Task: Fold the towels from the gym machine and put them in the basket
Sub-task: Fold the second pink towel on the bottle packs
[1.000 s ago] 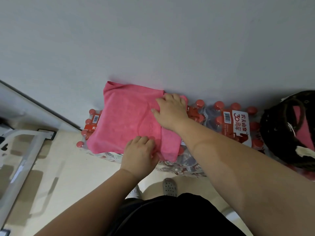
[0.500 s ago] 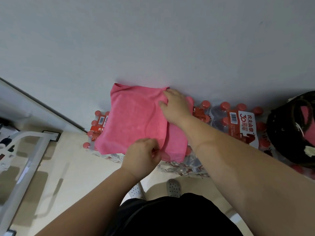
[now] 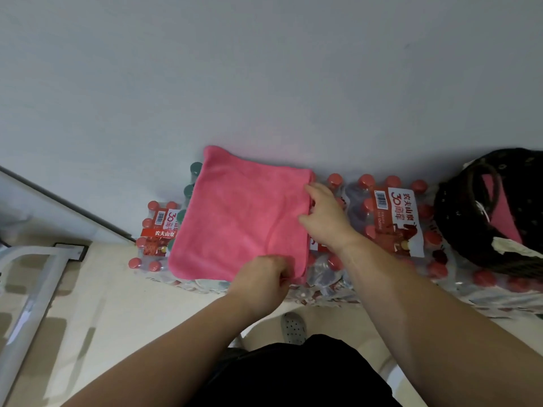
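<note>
A pink towel (image 3: 235,218) lies folded flat on shrink-wrapped packs of water bottles (image 3: 390,221) against the wall. My left hand (image 3: 264,282) pinches the towel's near right corner with curled fingers. My right hand (image 3: 326,215) touches the towel's right edge near its far corner, fingers curled at the hem. A dark woven basket (image 3: 458,218) stands at the right on the bottle packs, with another pink towel (image 3: 499,210) inside it.
A white metal frame of gym equipment (image 3: 32,283) stands on the pale floor at the left. The grey wall rises right behind the bottles. My foot in a grey perforated shoe (image 3: 292,327) is just below the bottle packs.
The right flap has been folded over, so the towel now lies as a neater rectangle. My right hand slid from the towel's top to its right edge; my left hand closed on the near corner.
</note>
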Demonstrator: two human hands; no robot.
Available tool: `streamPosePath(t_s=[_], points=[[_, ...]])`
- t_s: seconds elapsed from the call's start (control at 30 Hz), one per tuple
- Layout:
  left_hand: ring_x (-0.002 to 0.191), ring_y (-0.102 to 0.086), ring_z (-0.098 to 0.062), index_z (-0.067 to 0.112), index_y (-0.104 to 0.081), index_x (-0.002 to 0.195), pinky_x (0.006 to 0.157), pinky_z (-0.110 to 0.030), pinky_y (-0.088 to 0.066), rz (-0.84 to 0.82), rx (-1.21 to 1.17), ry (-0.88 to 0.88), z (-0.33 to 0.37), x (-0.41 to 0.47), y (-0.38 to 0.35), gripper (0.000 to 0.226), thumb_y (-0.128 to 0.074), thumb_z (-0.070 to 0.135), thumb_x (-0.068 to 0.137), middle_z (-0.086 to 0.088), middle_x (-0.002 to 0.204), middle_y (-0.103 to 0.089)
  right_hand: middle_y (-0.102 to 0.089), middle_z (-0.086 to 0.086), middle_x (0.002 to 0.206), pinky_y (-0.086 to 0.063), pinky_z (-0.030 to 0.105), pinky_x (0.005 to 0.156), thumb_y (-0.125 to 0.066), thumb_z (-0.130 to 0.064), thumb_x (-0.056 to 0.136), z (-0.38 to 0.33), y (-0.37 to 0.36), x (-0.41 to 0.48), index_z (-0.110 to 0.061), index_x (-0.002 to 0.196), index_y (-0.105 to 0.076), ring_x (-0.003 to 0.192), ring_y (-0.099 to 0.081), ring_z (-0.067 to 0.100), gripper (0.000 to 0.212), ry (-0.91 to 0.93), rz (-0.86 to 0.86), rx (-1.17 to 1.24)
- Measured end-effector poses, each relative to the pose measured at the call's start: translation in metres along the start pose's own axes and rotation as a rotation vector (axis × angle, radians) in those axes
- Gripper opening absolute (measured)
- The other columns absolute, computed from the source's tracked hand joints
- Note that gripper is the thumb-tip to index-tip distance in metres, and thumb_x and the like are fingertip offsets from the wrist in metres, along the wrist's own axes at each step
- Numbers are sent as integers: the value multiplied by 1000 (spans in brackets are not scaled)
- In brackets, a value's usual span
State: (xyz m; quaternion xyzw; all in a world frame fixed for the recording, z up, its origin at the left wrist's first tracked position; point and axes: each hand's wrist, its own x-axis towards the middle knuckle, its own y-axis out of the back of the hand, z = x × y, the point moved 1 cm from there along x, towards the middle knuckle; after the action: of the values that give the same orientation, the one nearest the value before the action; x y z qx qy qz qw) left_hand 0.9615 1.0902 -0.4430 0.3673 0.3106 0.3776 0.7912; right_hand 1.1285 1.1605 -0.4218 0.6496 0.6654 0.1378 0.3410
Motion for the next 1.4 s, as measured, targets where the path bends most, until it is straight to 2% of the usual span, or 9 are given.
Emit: streamPosePath(t_s=[0.37, 0.53, 0.63, 0.73, 0.83, 0.93, 1.03, 1.13, 1.4], points=[[59, -56, -19, 16, -62, 74, 56, -32, -46, 135, -175, -39, 21, 5, 14, 14, -56, 30, 74, 2, 64, -62, -25, 3, 161, -15, 17, 113, -58, 0, 84, -2, 7, 9, -8, 154, -34, 147, -26, 17, 74, 67, 65, -21], [66, -60, -19, 24, -67, 89, 62, -35, -51, 48, -130, 15, 16, 10, 20, 16, -58, 37, 87, 3, 73, -67, -35, 10, 147, -39, 44, 108, -62, -31, 85, 10, 5, 13, -15, 139, -50, 131, -41, 36, 58, -4, 35, -447], [75, -61, -23, 20, -70, 97, 68, -36, -52, 259, -31, 80, -9, 13, 41, 20, -56, 31, 86, -1, 84, -66, -30, 14, 152, -30, 51, 112, -56, -46, 91, -1, -2, 14, -18, 146, -43, 138, -30, 37, 63, 87, 135, -581], [94, -59, -34, 16, -67, 109, 84, -43, -50, 444, 206, 138, -47, 18, 67, 34, -63, 33, 80, -9, 105, -64, -5, 13, 166, -7, 53, 121, -42, -59, 96, -18, -19, 23, -19, 157, -22, 152, -4, 35, 75, 162, 15, -644], [138, -37, -36, 16, -45, 142, 111, -55, -30, 262, 392, 258, -77, 26, 78, 68, -60, 50, 85, -12, 149, -42, 14, 8, 167, 10, 58, 120, -26, -68, 96, -20, -40, 33, -18, 160, -4, 152, 16, 32, 84, 152, -123, -687], [152, -6, -29, 18, -16, 156, 119, -56, -11, 61, 473, 268, -94, 23, 68, 80, -35, 64, 93, -6, 165, -9, 24, 4, 164, 10, 62, 118, -20, -72, 94, -5, -54, 29, -22, 159, 10, 150, 24, 27, 87, 150, -151, -723], [151, -13, -31, 16, -21, 156, 119, -52, -18, 99, 458, 246, -98, 7, 55, 81, -21, 66, 93, -8, 165, -13, 23, 5, 165, 9, 61, 119, -17, -74, 93, 6, -58, 19, -22, 158, 13, 151, 22, 26, 88, 185, -99, -776], [142, -33, -36, 13, -38, 150, 114, -51, -30, 171, 449, 204, -92, -12, 44, 77, -31, 64, 93, -11, 157, -34, 22, 8, 165, 10, 59, 119, -13, -75, 92, 10, -58, 9, -20, 157, 15, 151, 22, 26, 90, 210, -122, -807], [92, -51, -26, 21, -66, 99, 81, -43, -43, 284, 475, 52, -86, -49, 40, 43, -48, 58, 89, 3, 97, -60, 21, 8, 164, 7, 53, 122, -1, -74, 91, 20, -58, -49, -16, 157, 13, 151, 21, 22, 89, 241, -169, -826]])
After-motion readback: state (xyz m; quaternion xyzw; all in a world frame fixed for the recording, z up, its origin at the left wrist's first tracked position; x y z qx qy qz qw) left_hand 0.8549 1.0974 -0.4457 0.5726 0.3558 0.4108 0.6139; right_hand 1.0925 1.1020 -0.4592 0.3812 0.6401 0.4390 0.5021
